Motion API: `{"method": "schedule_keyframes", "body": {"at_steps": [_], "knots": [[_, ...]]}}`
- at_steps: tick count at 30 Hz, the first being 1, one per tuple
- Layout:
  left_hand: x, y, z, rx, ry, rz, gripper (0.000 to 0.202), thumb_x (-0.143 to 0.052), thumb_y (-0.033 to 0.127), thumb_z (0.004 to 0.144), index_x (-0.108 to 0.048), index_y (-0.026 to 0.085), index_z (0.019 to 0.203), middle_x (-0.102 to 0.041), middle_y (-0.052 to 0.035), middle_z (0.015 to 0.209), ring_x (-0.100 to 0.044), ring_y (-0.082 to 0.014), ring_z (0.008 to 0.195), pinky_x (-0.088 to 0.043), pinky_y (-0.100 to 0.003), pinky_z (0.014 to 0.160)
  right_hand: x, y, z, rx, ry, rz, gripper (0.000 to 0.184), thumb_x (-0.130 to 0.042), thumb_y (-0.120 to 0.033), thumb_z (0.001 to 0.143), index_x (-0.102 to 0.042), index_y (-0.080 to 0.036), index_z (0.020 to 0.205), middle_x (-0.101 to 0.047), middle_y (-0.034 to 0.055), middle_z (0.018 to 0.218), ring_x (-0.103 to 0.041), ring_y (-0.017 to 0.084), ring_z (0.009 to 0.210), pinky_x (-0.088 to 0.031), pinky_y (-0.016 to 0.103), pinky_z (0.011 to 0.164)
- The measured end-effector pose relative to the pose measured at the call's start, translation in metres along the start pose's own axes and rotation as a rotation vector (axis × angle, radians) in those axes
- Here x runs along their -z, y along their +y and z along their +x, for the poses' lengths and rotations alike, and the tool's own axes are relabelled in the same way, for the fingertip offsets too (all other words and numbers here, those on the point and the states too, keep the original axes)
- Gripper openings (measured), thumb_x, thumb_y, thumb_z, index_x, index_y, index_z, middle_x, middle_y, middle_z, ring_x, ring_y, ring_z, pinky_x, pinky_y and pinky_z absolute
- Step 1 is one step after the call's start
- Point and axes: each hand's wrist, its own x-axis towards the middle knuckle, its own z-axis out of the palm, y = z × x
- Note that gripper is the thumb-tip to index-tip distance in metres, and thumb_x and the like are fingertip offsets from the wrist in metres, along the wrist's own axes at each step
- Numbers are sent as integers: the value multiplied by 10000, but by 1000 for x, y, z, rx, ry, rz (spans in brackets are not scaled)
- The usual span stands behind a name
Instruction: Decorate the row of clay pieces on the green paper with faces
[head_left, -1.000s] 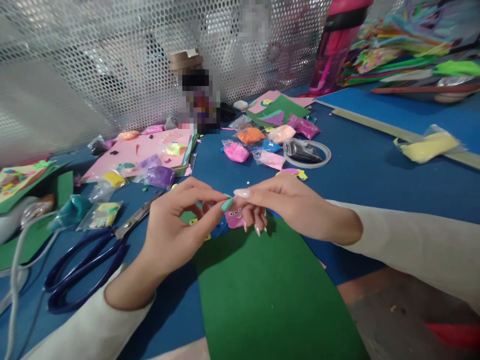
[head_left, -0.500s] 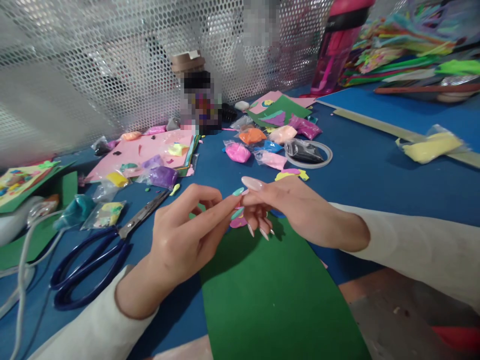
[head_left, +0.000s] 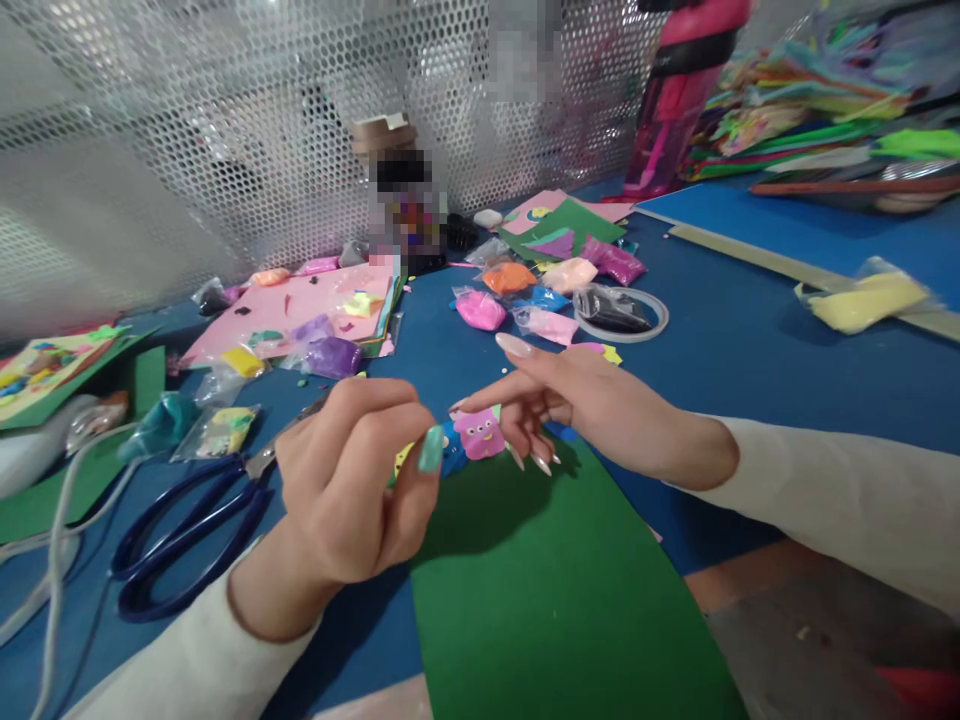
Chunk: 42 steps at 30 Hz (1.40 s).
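My left hand (head_left: 352, 480) is closed, its green-nailed thumb pressed against the curled fingers; anything pinched there is hidden. My right hand (head_left: 600, 410) is open, thumb apart and forefinger stretched out, holding nothing I can see. Its fingertip is just above or touching the top of a flat pink clay figure (head_left: 480, 436) with small eyes and a smile. Beside that figure lie blue clay (head_left: 453, 455) and a dotted yellow clay piece (head_left: 403, 458), partly covered by my left hand. These pieces are at the far end of a green sheet (head_left: 570, 590).
Blue-handled scissors (head_left: 202, 530) lie on the left, blades partly behind my left hand. Clay packets, such as a hot-pink packet (head_left: 480, 309), and a tape ring (head_left: 660, 318) lie beyond. Pink paper (head_left: 262, 315), a pink bottle (head_left: 671, 110) and a perforated metal panel (head_left: 262, 120) stand farther back.
My hands were together, fingertips touching. My left hand has drawn back left and curled closed, while my right forefinger has straightened. The pink clay figure's face now shows between them.
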Motion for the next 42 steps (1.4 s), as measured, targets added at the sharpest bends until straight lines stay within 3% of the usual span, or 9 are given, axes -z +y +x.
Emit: {"method": "schedule_keyframes", "body": {"at_steps": [3, 6, 9, 15, 21, 28, 36, 42], "knots": [[2, -2, 1, 13, 28, -32, 141, -442, 145, 824, -530, 143, 713, -531, -35, 670, -468, -115, 592, -372, -255, 506, 0, 1, 0, 18, 4, -16, 549, -326, -486, 894, -688, -74, 861, -536, 12, 480, -483, 87, 408, -392, 215, 418], [7, -1, 4, -29, 2, 39, 70, -517, 109, 789, -586, 120, 792, -592, -61, 712, -512, -144, 648, -425, -285, 575, -1, 1, -1, 23, 18, -32, 512, -361, -469, 886, -691, -81, 834, -541, 10, 480, -473, 78, 396, -390, 205, 409], [11, 2, 8, -90, -24, 122, 183, -638, 74, 700, -614, 119, 876, -640, -63, 772, -552, -172, 713, -468, -292, 618, -2, 1, -1, 32, 32, -30, 479, -390, -456, 878, -691, -89, 813, -553, 8, 478, -488, 76, 396, -393, 190, 393], [11, 4, 10, -105, -71, 134, 161, -715, 104, 653, -619, 152, 772, -638, -19, 689, -545, -145, 666, -473, -258, 588, -3, 0, 0, 11, 41, 27, 426, -421, -407, 878, -685, -86, 783, -553, -4, 472, -501, 65, 388, -403, 173, 381], [11, 2, 10, -116, -63, 109, 116, -712, 137, 670, -606, 145, 716, -618, -15, 668, -531, -136, 647, -464, -256, 581, -3, 0, 0, 6, 22, -16, 428, -390, -386, 890, -679, -79, 822, -534, -18, 443, -474, 62, 373, -393, 177, 387], [4, 0, 6, -135, -78, 120, 179, -647, 71, 712, -621, 129, 880, -650, -59, 796, -561, -174, 763, -487, -285, 646, -2, 2, 0, 23, 19, -46, 460, -382, -429, 879, -663, -101, 721, -545, 5, 476, -478, 74, 390, -396, 188, 399], [7, 5, 12, -114, -141, 14, 97, -666, 178, 739, -591, 126, 705, -623, -24, 661, -540, -120, 662, -493, -246, 619, -2, 1, -2, 32, -5, -43, 443, -396, -427, 868, -649, -103, 705, -542, 1, 465, -475, 75, 388, -410, 195, 412], [7, 5, 10, -133, -156, 28, 68, -656, 109, 732, -617, 113, 788, -648, -49, 740, -564, -139, 721, -507, -262, 640, -2, 2, -2, 16, -21, -27, 458, -409, -456, 854, -644, -108, 671, -553, 0, 471, -481, 62, 393, -405, 171, 402]]}}
